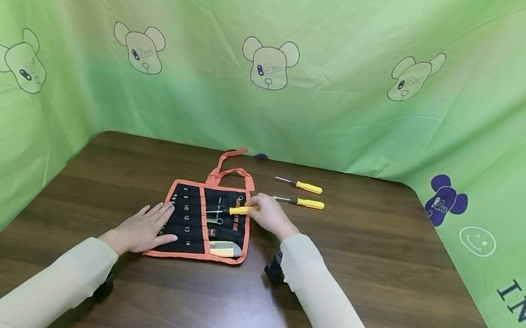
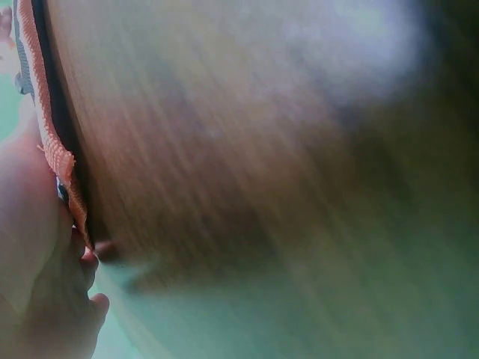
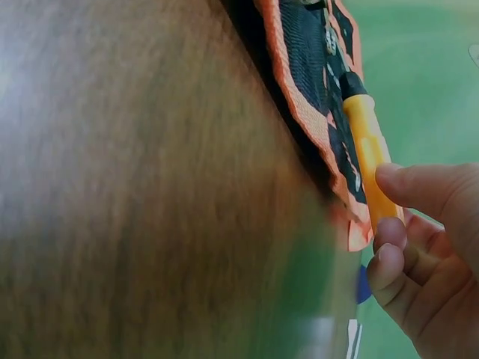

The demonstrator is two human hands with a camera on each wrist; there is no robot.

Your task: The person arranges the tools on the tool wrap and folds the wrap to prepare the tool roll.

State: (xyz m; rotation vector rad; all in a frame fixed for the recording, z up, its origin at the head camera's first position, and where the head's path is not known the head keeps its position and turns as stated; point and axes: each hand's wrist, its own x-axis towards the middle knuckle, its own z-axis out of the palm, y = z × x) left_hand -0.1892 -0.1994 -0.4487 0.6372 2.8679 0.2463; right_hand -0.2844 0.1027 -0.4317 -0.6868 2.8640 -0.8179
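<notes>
A black tool pouch with orange trim (image 1: 192, 183) lies unfolded on the table, size numbers printed down its left half. My left hand (image 1: 142, 228) rests on the pouch's left edge with fingers extended. Over the right half, my right hand (image 1: 269, 212) pinches a yellow-handled screwdriver (image 1: 238, 210) by the handle's end. Its shaft points left toward the pouch's middle seam; whether the tip sits in a pocket I cannot tell. In the right wrist view, thumb and fingertips grip the yellow handle (image 3: 367, 138). A grey-and-cream utility knife (image 1: 226, 249) and a small wrench (image 1: 216, 220) sit in the pouch.
Two more yellow-handled screwdrivers lie to the right, a farther one (image 1: 308, 187) and a nearer one (image 1: 310, 203) close to my right hand. Orange tie straps (image 1: 217, 171) trail behind the pouch. A green printed curtain (image 1: 260, 117) surrounds the brown wooden table (image 1: 376, 299).
</notes>
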